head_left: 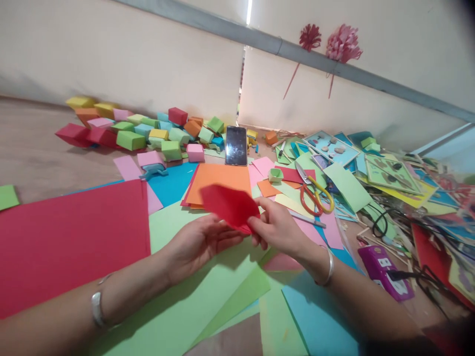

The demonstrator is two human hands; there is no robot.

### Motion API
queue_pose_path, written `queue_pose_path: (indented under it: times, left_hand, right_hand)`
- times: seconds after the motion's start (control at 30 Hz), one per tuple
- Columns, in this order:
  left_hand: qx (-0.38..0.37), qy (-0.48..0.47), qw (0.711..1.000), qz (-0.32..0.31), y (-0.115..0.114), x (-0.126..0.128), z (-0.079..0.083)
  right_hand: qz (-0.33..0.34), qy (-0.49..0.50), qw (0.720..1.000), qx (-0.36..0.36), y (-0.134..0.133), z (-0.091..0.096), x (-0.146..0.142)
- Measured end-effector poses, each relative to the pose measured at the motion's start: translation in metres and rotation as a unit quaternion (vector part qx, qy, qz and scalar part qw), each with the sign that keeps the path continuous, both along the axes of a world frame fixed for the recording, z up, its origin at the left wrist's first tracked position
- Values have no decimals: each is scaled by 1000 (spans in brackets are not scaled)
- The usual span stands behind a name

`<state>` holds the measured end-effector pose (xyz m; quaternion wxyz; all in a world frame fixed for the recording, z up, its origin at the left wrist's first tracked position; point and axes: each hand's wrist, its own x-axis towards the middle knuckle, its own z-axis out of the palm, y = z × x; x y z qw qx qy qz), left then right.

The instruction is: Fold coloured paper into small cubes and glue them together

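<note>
A piece of red paper (228,205), folded or curved and partly blurred, is up in front of me over the pale green sheets (185,291). My right hand (272,222) pinches its lower right corner between thumb and fingers. Underneath, at the lower left edge, my left hand (210,235) holds it with the palm turned up and the fingers along its underside. Part of the left fingers is hidden behind the paper. Just beyond lies an orange sheet (218,173) on a stack. A large red sheet (74,237) spreads out to the left.
Several folded paper boxes (131,141) are heaped along the wall, near a phone (236,146). Scissors (313,190) lie on paper scraps at right. A purple power strip (386,272) with black cables sits farther right. Paper flowers (343,44) hang from the rail.
</note>
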<state>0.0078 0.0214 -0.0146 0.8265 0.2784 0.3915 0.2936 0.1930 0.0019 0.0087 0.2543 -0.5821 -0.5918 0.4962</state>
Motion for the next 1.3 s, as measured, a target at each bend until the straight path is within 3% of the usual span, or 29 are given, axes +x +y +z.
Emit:
queue_pose_path:
  times: [0.07,0.2,0.3,0.37,0.47,0.57,0.67,0.87,0.93,1.03,1.1,1.3]
  left_hand:
    - [74,23,997,-11,-2,1,0]
    - [231,79,969,-39,-11,4,7]
    - [295,141,943,-64,-14,6,8]
    - [327,191,925,-39,-14,6,6]
    - [356,258,898,9,-12,5,1]
    - [377,310,873,1,-11,4,-3]
    - [414,342,844,-3,-11,4,-4]
    - [471,374,798,38,-4,5,-3]
    - [472,384,792,57,-1,4,-3]
    - [474,391,786,66,1,4,-5]
    - [484,389,781,69,1,3,-7]
    - [545,339,765,61,-2,2,-13]
  right_hand:
    - [-21,76,996,-44,0,-5,-4]
    - [-38,131,990,-41,-7,-14,-15]
    - [-26,93,995,-40,-12,-12,-19]
    - [-1,-6,1000,3,-14,-10,-19]
    - [16,-206,968,142,-14,-10,-16]
    - [-8,-296,921,254,-14,-14,-16]
    - [-21,-303,900,311,-14,-20,-17]
    - [-19,-247,913,324,-13,-26,-17]
    - [-29,-259,890,374,-12,-27,-16]
    - [-48,-284,832,474,-11,-28,-17]
    - [-46,-281,815,505,-10,-28,-18]
    - [-18,-239,839,489,-12,-28,-18]
